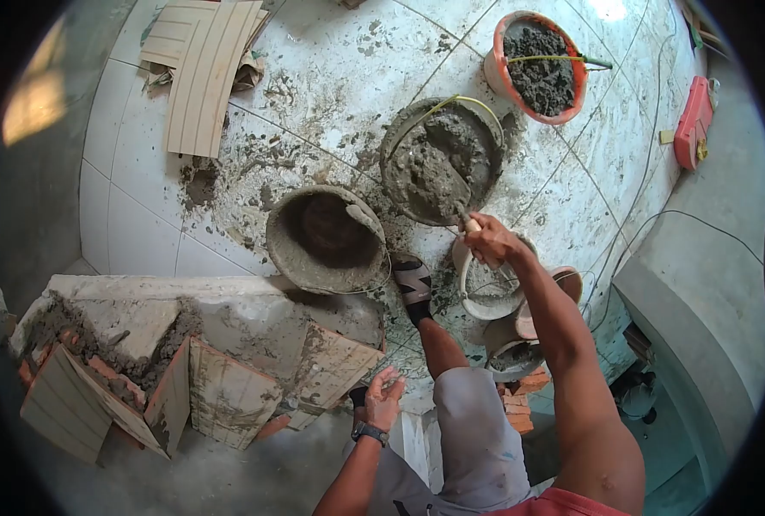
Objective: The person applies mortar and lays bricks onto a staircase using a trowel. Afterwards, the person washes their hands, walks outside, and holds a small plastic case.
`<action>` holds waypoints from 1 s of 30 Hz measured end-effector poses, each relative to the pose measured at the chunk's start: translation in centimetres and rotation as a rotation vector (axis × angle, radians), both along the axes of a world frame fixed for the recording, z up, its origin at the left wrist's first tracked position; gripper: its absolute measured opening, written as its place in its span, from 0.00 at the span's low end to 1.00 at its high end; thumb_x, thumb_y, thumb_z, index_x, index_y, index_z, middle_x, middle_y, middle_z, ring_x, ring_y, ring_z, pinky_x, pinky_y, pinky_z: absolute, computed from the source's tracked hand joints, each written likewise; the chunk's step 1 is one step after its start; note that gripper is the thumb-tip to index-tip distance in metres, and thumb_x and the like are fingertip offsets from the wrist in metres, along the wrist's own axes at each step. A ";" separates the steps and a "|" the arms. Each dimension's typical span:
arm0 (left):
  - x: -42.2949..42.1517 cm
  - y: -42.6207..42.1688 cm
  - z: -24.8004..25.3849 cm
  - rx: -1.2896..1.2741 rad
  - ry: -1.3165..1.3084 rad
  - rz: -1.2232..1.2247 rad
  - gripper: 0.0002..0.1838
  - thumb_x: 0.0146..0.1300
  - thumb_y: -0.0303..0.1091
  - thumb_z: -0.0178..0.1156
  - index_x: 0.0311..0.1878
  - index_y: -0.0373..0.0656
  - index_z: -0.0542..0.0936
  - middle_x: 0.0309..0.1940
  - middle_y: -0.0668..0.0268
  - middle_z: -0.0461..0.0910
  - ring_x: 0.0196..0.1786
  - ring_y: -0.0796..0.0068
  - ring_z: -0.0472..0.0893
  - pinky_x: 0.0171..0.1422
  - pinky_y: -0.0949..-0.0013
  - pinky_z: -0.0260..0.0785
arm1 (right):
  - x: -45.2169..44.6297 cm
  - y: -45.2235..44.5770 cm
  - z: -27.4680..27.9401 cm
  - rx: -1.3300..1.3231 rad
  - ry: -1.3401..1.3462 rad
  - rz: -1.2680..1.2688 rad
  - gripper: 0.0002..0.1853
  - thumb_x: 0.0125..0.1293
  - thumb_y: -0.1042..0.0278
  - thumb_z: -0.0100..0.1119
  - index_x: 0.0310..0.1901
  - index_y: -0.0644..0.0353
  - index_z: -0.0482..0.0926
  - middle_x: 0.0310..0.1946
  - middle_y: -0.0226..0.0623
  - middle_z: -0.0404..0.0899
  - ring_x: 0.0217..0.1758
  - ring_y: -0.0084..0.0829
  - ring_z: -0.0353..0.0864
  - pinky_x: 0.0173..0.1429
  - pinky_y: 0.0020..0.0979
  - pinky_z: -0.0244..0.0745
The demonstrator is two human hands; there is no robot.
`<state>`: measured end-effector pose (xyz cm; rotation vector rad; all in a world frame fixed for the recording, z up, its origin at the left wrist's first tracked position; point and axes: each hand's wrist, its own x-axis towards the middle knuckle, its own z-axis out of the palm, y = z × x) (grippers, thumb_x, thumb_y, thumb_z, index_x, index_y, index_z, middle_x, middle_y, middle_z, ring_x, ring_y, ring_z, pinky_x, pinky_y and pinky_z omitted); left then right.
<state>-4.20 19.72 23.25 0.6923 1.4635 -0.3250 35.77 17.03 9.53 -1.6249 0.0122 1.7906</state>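
Observation:
My right hand (491, 241) is wrapped round the pale handle of a trowel (470, 222). The trowel's blade is sunk in grey wet mortar (441, 163) and hidden there. A bucket (391, 185) with a yellow-green wire handle holds this mortar. My left hand (386, 400), a dark watch at its wrist, hangs with fingers apart and nothing in them. It is nearest to a mortar-smeared tile (335, 365) leaning on the edge of a stepped, mortar-covered structure (253, 331).
Left of the mortar bucket tilts an emptier bucket (284, 245). An orange bucket (496, 73) of dark mix stands at the upper right, near a red case (690, 129). Striped tiles (202, 73) lie upper left. A white bucket (486, 305) sits below my right hand. A cable (649, 219) crosses the floor.

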 end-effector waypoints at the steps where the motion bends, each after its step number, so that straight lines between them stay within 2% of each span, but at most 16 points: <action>1: -0.3 -0.1 -0.2 0.028 0.005 -0.059 0.24 0.65 0.29 0.64 0.62 0.35 0.71 0.54 0.59 0.76 0.54 0.73 0.77 0.58 0.68 0.73 | -0.3 -0.3 -0.1 -0.024 0.002 -0.023 0.13 0.57 0.74 0.61 0.43 0.57 0.71 0.24 0.28 0.72 0.16 0.21 0.71 0.18 0.28 0.69; 3: -0.2 -0.1 -0.5 0.068 0.013 -0.112 0.24 0.64 0.29 0.64 0.62 0.35 0.72 0.54 0.59 0.76 0.54 0.73 0.76 0.58 0.68 0.73 | -0.6 -0.5 0.0 -0.003 0.034 -0.054 0.14 0.56 0.74 0.61 0.44 0.57 0.72 0.23 0.27 0.71 0.16 0.21 0.70 0.19 0.27 0.68; 8: 0.2 -0.2 -0.4 0.045 0.005 -0.043 0.23 0.65 0.30 0.64 0.61 0.36 0.72 0.53 0.60 0.77 0.56 0.74 0.75 0.58 0.70 0.72 | -1.3 -0.7 0.7 0.025 -0.093 -0.082 0.13 0.56 0.73 0.61 0.42 0.58 0.72 0.21 0.28 0.70 0.16 0.21 0.70 0.19 0.27 0.67; 10: 0.5 0.0 -0.4 0.060 -0.006 -0.092 0.23 0.65 0.31 0.64 0.61 0.36 0.72 0.53 0.60 0.77 0.56 0.75 0.75 0.58 0.70 0.72 | -1.3 -0.6 1.0 0.042 -0.129 -0.089 0.12 0.56 0.72 0.61 0.42 0.59 0.72 0.21 0.28 0.70 0.15 0.21 0.70 0.19 0.27 0.67; 15: 1.5 0.1 1.0 0.014 0.017 -0.095 0.23 0.65 0.33 0.63 0.62 0.38 0.72 0.54 0.60 0.77 0.56 0.75 0.76 0.57 0.70 0.72 | -1.2 -1.0 2.0 -0.036 -0.157 -0.080 0.10 0.57 0.71 0.59 0.40 0.60 0.72 0.19 0.28 0.71 0.15 0.20 0.70 0.20 0.27 0.66; 21: 0.1 -0.8 0.2 0.081 -0.018 -0.077 0.24 0.65 0.35 0.64 0.62 0.38 0.72 0.55 0.60 0.77 0.56 0.75 0.76 0.57 0.70 0.72 | -0.9 -1.1 3.5 -0.037 -0.149 -0.083 0.12 0.58 0.71 0.59 0.43 0.61 0.72 0.21 0.29 0.71 0.15 0.20 0.69 0.20 0.27 0.68; 23: -0.9 -1.3 -0.3 0.095 -0.034 -0.076 0.25 0.64 0.35 0.65 0.63 0.40 0.72 0.57 0.60 0.77 0.50 0.75 0.81 0.51 0.72 0.73 | -0.9 -1.1 4.2 -0.039 -0.169 -0.087 0.12 0.58 0.70 0.59 0.43 0.61 0.72 0.21 0.29 0.71 0.15 0.20 0.69 0.21 0.28 0.68; 27: -1.0 -1.1 0.6 0.114 -0.021 -0.060 0.26 0.64 0.36 0.65 0.63 0.41 0.72 0.56 0.61 0.77 0.49 0.75 0.81 0.49 0.72 0.74 | -1.1 -1.1 7.1 -0.021 -0.180 -0.057 0.11 0.59 0.69 0.61 0.42 0.60 0.72 0.21 0.28 0.71 0.16 0.21 0.70 0.21 0.28 0.69; 30: -1.5 -1.7 1.1 0.145 -0.051 0.054 0.26 0.64 0.36 0.66 0.63 0.41 0.72 0.56 0.60 0.77 0.49 0.74 0.81 0.50 0.71 0.74 | -1.5 -1.0 10.5 -0.015 -0.203 0.005 0.14 0.57 0.69 0.61 0.44 0.60 0.73 0.22 0.28 0.71 0.17 0.22 0.70 0.21 0.28 0.68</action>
